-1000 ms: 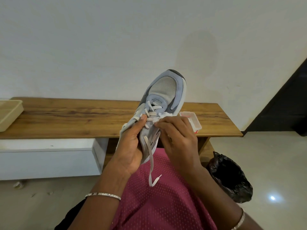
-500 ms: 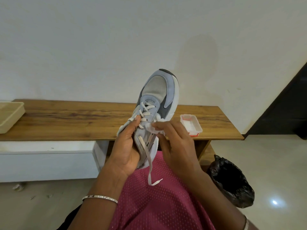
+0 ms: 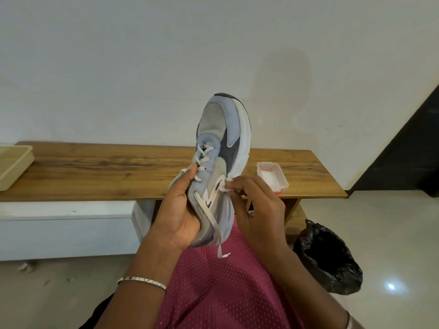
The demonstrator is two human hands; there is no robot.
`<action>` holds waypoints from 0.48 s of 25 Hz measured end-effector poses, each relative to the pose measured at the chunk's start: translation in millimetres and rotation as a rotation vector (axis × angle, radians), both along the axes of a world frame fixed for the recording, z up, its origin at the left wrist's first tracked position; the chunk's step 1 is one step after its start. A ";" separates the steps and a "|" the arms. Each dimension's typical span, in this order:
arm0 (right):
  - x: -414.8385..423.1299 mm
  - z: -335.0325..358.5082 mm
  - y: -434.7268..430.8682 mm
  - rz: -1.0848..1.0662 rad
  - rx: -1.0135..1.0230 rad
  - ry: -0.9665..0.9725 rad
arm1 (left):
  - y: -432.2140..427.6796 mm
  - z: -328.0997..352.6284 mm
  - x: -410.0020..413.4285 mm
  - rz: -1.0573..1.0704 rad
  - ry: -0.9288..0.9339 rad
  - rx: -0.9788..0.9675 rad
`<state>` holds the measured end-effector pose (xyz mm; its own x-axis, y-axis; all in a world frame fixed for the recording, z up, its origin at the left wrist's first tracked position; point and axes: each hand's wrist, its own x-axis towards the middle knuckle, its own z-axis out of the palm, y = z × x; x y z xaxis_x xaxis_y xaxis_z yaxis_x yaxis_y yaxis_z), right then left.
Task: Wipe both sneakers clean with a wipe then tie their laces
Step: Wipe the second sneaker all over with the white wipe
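Head view. Held up in front of the wooden bench, over its middle: grey-blue sneaker, toe up, white sole turned toward the bench's right end. At the heel part: left hand, wrapped round it, thumb laid on the eyelet row. At the sneaker's side, by the sole's edge: right hand, fingertips pinching a crumpled white wipe against the shoe. Below the bench's front edge: untied lace, hanging loose, tip over a maroon mesh garment. On the bench's right part: open wipe tub, just beside the right hand's fingers. On the bench's left end: beige tray, cut by the frame edge. On the floor below the bench's right end: black bin bag. Middle of the bench's front edge hidden behind sneaker and both hands. On the left wrist: bracelet.
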<state>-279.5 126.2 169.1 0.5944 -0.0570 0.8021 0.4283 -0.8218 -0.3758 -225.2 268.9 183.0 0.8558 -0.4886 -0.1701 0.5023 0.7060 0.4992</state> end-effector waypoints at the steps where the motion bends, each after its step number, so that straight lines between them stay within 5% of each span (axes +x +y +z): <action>1: 0.9 1.2 -1.4 -0.008 -0.017 -0.009 | -0.3 0.2 0.7 -0.005 0.006 -0.010; 8: 25.1 43.2 -10.5 -0.130 -0.006 -0.179 | -0.6 10.4 -4.5 -0.011 0.018 0.046; 12: 18.6 14.3 -3.6 -0.105 -0.004 -0.107 | 0.5 8.1 -3.9 -0.023 0.049 -0.009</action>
